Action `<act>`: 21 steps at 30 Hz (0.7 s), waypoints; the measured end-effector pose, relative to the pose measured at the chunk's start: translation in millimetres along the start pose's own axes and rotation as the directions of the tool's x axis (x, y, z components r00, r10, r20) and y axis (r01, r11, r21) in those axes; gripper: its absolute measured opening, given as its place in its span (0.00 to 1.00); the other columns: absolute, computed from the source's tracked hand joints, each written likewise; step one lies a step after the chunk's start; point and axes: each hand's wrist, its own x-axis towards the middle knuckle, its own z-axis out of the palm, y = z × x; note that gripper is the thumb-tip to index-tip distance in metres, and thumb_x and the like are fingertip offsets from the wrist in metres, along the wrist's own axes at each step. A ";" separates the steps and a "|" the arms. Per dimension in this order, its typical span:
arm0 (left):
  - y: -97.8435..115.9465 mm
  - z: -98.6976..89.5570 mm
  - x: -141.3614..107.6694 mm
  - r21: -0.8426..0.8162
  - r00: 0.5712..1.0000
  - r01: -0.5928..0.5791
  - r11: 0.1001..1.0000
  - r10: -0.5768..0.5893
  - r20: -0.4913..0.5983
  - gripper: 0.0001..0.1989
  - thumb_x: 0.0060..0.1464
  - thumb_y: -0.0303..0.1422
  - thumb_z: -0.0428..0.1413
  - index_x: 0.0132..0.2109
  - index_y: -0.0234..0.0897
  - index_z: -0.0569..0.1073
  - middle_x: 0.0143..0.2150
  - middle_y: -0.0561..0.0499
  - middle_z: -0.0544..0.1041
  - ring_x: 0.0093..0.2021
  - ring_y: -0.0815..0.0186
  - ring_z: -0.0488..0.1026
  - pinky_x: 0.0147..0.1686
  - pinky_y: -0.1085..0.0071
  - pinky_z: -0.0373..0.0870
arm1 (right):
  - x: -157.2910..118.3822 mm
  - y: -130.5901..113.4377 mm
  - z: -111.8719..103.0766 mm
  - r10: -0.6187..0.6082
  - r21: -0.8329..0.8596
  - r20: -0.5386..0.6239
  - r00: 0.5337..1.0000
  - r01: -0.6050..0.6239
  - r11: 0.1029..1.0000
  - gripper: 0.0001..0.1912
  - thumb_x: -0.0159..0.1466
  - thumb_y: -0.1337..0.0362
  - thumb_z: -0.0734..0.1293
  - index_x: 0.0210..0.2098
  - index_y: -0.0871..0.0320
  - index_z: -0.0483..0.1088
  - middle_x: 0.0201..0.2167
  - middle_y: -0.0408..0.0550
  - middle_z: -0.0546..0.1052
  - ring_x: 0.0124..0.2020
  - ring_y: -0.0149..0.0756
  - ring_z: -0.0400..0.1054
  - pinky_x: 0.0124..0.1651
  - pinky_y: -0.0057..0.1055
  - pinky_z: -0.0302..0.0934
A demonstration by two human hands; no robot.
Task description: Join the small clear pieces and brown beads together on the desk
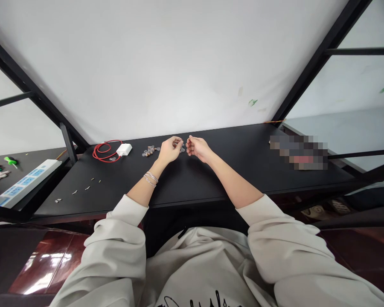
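Both hands are over the back middle of the black table (198, 183), close together with a narrow gap between them. My left hand (170, 149) has its fingers curled inward, the thumb near the fingertips. My right hand (198, 148) faces it with fingers bent and thumb up. Small clear pieces (182, 149) show between the hands; which hand touches them is hard to tell. Left of my left hand lies a small pile of clear and brownish pieces (149, 151).
A white adapter (124, 149) with a coiled red cable (97, 154) sits at the back left. Tiny pieces (87, 188) lie in a loose row at the left front. Beyond the frame are a power strip (30, 183) and a green screwdriver (10, 160). A blurred item (299, 152) lies far right.
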 end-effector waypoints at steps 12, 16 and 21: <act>0.1 -1.0 -1.2 0.020 0.999 -0.030 0.999 0.030 -0.018 0.06 0.61 0.35 0.60 0.42 0.38 0.77 0.36 0.50 0.81 0.32 0.67 0.76 0.37 0.69 0.76 | 12.1 -3.3 -11.4 -0.120 -0.122 -0.241 0.963 0.092 0.988 0.11 0.70 0.61 0.70 0.33 0.57 0.66 0.29 0.43 0.74 0.21 0.26 0.69 0.24 0.23 0.64; -1.0 -0.1 -1.1 0.010 1.000 -0.023 1.000 0.023 -0.020 0.04 0.61 0.34 0.60 0.41 0.39 0.77 0.36 0.50 0.81 0.30 0.68 0.75 0.37 0.69 0.76 | 24.1 -8.2 -31.9 -0.260 -0.228 -0.445 0.857 0.172 0.958 0.07 0.66 0.68 0.68 0.34 0.56 0.65 0.32 0.45 0.76 0.27 0.28 0.74 0.29 0.23 0.69; -5.3 1.1 -0.4 0.017 0.999 -0.041 0.999 0.041 -0.020 0.04 0.59 0.33 0.60 0.41 0.39 0.76 0.36 0.51 0.81 0.29 0.69 0.74 0.37 0.68 0.75 | 33.3 -5.6 -55.7 -0.353 -0.387 -0.527 0.773 0.152 0.910 0.04 0.61 0.71 0.68 0.36 0.58 0.69 0.36 0.47 0.77 0.29 0.31 0.75 0.31 0.26 0.72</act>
